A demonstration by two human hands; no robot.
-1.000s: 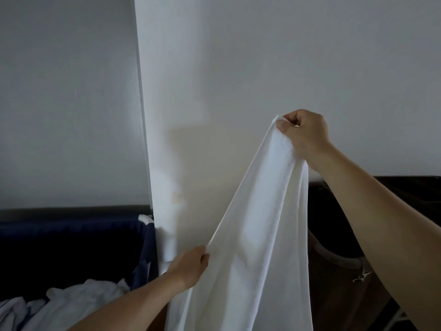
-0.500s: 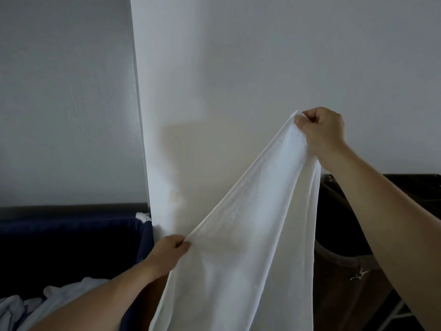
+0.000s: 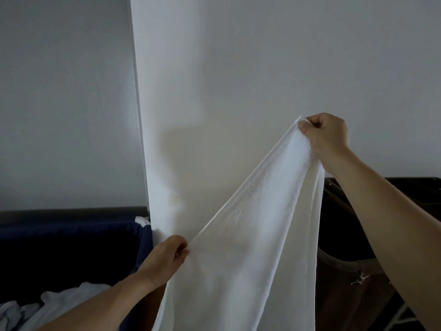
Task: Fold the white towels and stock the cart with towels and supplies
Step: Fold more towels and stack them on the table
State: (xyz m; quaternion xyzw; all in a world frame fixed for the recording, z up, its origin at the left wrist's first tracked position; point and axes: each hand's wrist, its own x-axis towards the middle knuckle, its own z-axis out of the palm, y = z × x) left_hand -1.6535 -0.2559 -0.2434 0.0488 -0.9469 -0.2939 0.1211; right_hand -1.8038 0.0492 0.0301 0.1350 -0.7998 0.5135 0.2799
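Where the head camera looks: forward at a pale wall, with two bare forearms reaching up into the frame.
White towel: held in the air in front of the wall, slanting from upper right down to lower left. Below that line it drops as a wide sheet and runs out of the bottom of the frame.
Right hand: raised high on the right, with the fingers curled tight into a fist round the towel's top corner and the cloth bunched inside the grip.
Left hand: lower and left of centre, with the thumb and curled fingers pinching the towel's long edge (a pinch, not a whole fist).
Edge between the hands: drawn nearly straight and taut.
Hands to each other: well apart, the right clearly above the left.
Navy fabric bin: low on the left beyond the left forearm, with its near corner beside the wall's projecting edge.
Crumpled white linen: heaped inside the bin at the bottom left, partly hidden by the left forearm. Whether it is towels or sheets cannot be told.
Dark furniture: low on the right behind the towel and right forearm, too dim to name.
Small metal clip: hangs against that dark area, just right of the towel's hanging side.
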